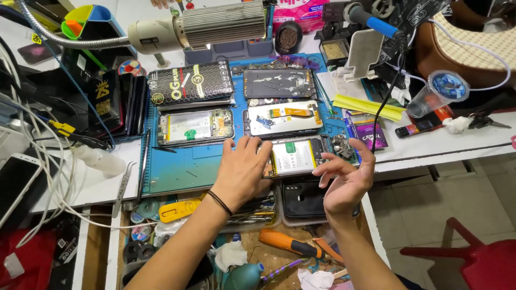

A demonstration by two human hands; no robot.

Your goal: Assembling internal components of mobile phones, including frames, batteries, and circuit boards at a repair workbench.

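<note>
The left hand (244, 172) lies flat, palm down, with its fingers spread over the left end of an opened phone (294, 157), pressing on it rather than wrapping round it; a thin black band (219, 203) circles that wrist. The phone lies face down at the near edge of a blue work mat (183, 172), its back removed so the pale battery with a green label shows. The right hand (346, 182) hovers just to the right of the phone, palm turned up and inward, fingers loosely curled and apart, holding nothing that can be seen; its fingertips are near the phone's right end but whether they touch it cannot be told.

Just past the left fingertips lie two more opened phones: one with an orange ribbon cable (283, 118) and, to its left, one with a white battery (195, 127). Farther out sit a dark phone frame (278, 82) and a black packet with gold print (191, 81). Below the hands, a black phone cover (303, 200) rests in a clear tray, and nearer the body lies an orange-handled screwdriver (287, 244). Left of the left forearm, tweezers (122, 188) rest on the white bench. Above everything hangs a ribbed lamp (209, 27) on a bendy neck.
</note>
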